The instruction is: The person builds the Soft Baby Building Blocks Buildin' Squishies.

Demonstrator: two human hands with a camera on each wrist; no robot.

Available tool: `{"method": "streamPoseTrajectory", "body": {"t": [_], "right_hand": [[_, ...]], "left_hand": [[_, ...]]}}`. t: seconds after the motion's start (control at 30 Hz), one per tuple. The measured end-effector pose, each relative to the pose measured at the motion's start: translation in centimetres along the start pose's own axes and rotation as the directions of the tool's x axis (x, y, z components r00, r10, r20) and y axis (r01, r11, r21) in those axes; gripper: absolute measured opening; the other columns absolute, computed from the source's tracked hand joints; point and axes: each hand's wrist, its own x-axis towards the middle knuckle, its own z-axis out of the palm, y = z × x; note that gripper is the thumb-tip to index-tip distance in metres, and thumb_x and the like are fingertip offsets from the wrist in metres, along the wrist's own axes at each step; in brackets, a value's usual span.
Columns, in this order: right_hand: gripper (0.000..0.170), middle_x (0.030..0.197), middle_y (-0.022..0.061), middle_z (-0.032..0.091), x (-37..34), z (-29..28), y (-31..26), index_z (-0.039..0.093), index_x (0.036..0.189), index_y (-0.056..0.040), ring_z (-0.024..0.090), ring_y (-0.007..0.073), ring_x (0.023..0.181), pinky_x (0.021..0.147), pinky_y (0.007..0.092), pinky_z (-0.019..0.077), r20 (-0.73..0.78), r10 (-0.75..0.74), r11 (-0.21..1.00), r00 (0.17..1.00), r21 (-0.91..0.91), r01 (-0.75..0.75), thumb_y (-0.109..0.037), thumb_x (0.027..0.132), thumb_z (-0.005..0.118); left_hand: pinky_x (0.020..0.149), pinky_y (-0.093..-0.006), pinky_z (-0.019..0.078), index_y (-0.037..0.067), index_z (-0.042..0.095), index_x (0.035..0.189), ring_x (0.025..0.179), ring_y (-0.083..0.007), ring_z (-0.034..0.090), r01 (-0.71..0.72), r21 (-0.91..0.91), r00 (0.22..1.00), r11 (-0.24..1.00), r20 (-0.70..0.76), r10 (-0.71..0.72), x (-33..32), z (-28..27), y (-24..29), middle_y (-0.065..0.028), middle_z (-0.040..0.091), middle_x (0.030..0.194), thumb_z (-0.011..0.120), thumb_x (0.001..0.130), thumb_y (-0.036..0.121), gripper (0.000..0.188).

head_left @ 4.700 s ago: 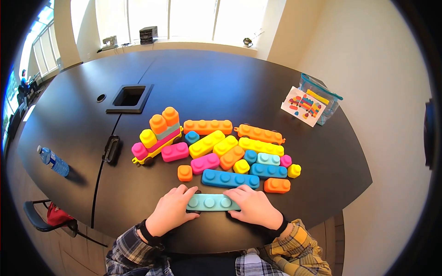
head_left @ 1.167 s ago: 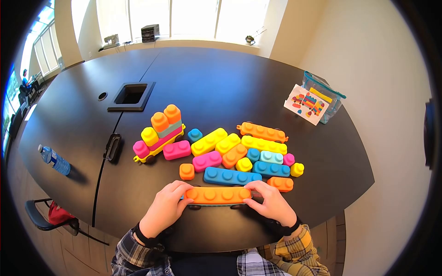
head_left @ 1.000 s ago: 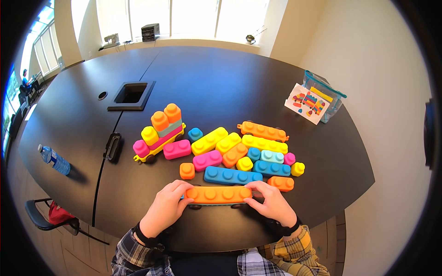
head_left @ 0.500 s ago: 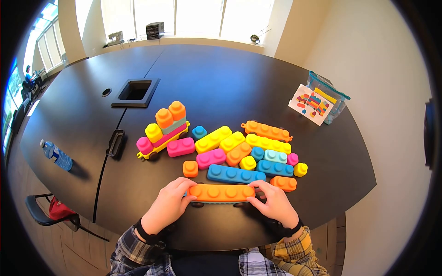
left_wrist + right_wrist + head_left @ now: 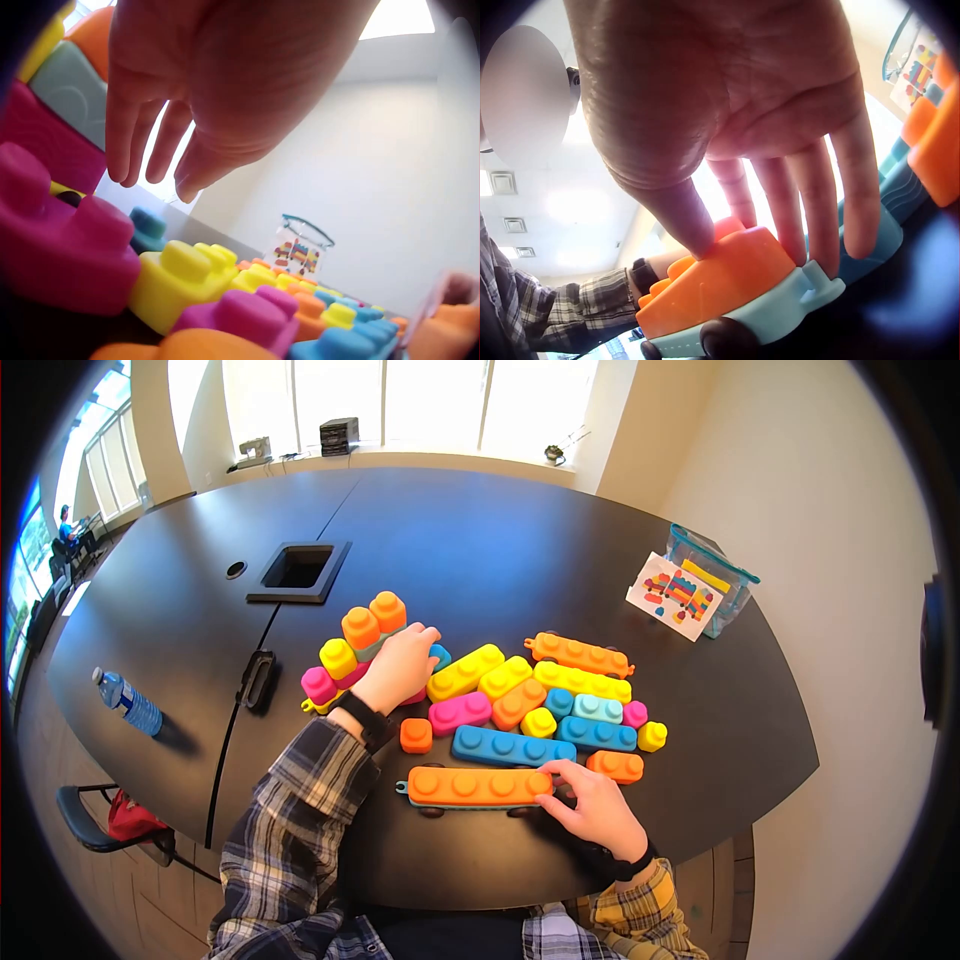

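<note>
My left hand [image 5: 400,665] reaches over the pink blocks beside the stacked train car. In the left wrist view its straight, apart fingers point down behind a pink block [image 5: 71,240], above a small blue block [image 5: 148,229]. My right hand [image 5: 595,810] holds the right end of a long orange block [image 5: 480,787] between thumb and fingers. That block sits on a light-blue wheeled base [image 5: 769,311] with hooked ends, near the table's front edge. The stacked car carries a yellow block [image 5: 338,657], a pink block [image 5: 318,683] and two orange blocks [image 5: 360,628], partly hidden by my left hand.
Several loose blocks lie mid-table, including a long blue one [image 5: 513,745] and an orange wheeled base [image 5: 580,653]. At the right back a clear bag [image 5: 735,605] stands behind a picture card [image 5: 672,596]. A water bottle [image 5: 127,701] and a black tray [image 5: 258,680] are at left.
The long orange block has gone from the back of the group onto the light-blue base. My left hand has let go of it and moved forward and left; my right hand stays.
</note>
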Motion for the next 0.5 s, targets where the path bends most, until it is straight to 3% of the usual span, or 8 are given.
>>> {"method": "streamPoseTrajectory", "body": {"t": [0.13,0.27,0.37,0.43,0.5], "right_hand": [[0.032,0.101,0.0089,0.074,-0.1,0.1,0.0,0.066,0.12,-0.0092,0.073,0.0319,0.09,0.077,0.0393,0.0583,-0.006,-0.012,1.0,1.0,-0.008,0.012,-0.027,0.094,0.076],[0.033,0.101,0.0083,0.074,-0.2,0.2,0.0,0.067,0.12,-0.0094,0.073,0.0321,0.09,0.077,0.0393,0.0582,-0.023,-0.023,1.0,0.999,-0.021,0.022,-0.027,0.094,0.076],[0.033,0.101,0.0076,0.074,-0.1,0.1,-0.1,0.067,0.12,-0.0094,0.073,0.032,0.091,0.077,0.0394,0.0581,-0.01,-0.005,1.0,1.0,-0.02,0.005,-0.027,0.094,0.076],[0.033,0.1,0.0071,0.074,-0.1,0.0,-0.2,0.066,0.121,-0.0094,0.073,0.0322,0.09,0.077,0.0394,0.0581,-0.01,-0.003,1.0,1.0,-0.02,0.003,-0.027,0.095,0.076],[0.033,0.1,0.0071,0.074,-0.1,0.1,-0.3,0.066,0.121,-0.0094,0.073,0.0323,0.09,0.077,0.0394,0.058,-0.016,-0.006,1.0,1.0,-0.016,0.006,-0.027,0.094,0.076]], "left_hand": [[0.085,-0.0491,0.0577,-0.001,0.064,0.103,0.097,-0.0417,0.069,0.058,0.107,0.989,0.993,0.128,-0.072,1.3,1.5,-0.9,-0.0208,0.065,0.105,0.077,0.087,0.013,0.025],[0.085,-0.0504,0.0577,-0.001,0.063,0.1,0.097,-0.0418,0.069,0.055,0.121,0.987,0.991,0.143,-0.073,1.6,1.2,0.1,-0.0213,0.065,0.105,0.076,0.087,0.013,0.023],[0.085,-0.0498,0.0573,0.0,0.065,0.102,0.1,-0.0407,0.068,0.041,0.139,0.997,0.989,0.064,-0.05,1.0,-0.9,1.7,-0.0194,0.065,0.104,0.075,0.088,0.011,0.02],[0.09,-0.0436,0.0556,0.002,0.069,0.113,0.103,-0.0382,0.067,-0.023,-0.012,0.998,1.0,-0.059,0.022,-0.5,-3.7,3.1,-0.018,0.065,0.11,0.074,0.087,0.005,0.027],[0.091,-0.0417,0.055,0.002,0.069,0.115,0.104,-0.0367,0.066,-0.066,-0.092,0.996,0.994,-0.069,0.06,-3.1,-6.4,4.6,-0.0175,0.064,0.111,0.072,0.087,0.003,0.029]]}}
